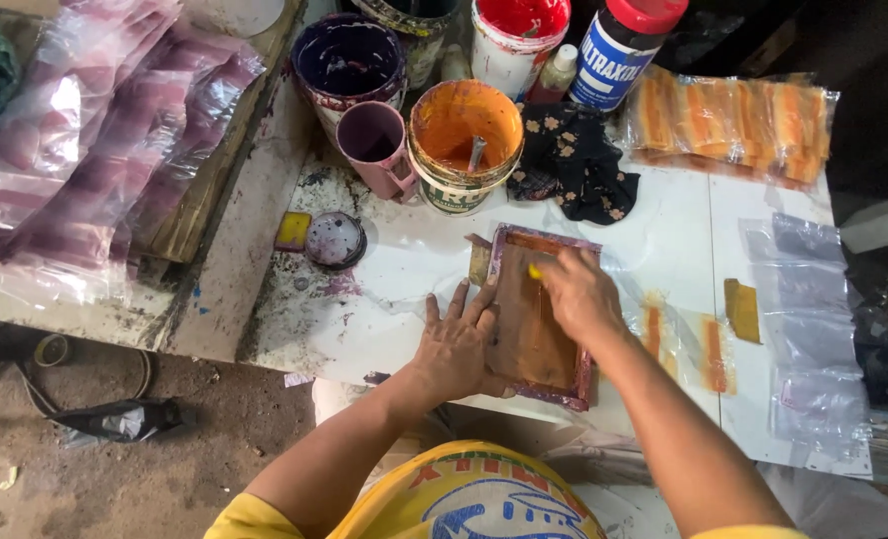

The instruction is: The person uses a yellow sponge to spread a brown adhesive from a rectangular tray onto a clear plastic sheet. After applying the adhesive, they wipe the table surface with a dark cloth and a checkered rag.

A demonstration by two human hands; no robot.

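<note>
Rectangular wooden screen frame (pixel 536 317) lies flat on the paint-stained white table (pixel 404 269). Left hand (pixel 456 344), fingers spread wide, presses its left edge. Right hand (pixel 579 291) grips a yellow-tipped squeegee (pixel 535 270) on the orange mesh. Round orange paint bucket (pixel 464 140) stands behind.

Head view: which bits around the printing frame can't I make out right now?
- Tool in the right hand: only a yellow tip shows; the hand hides the rest.
- Printing frame: the left hand covers its left edge, so what lies under the frame is hidden.
- Orange bucket: a handle sticks out; its lower end is sunk in paint.
- Red bucket: cut off by the top edge.
</note>
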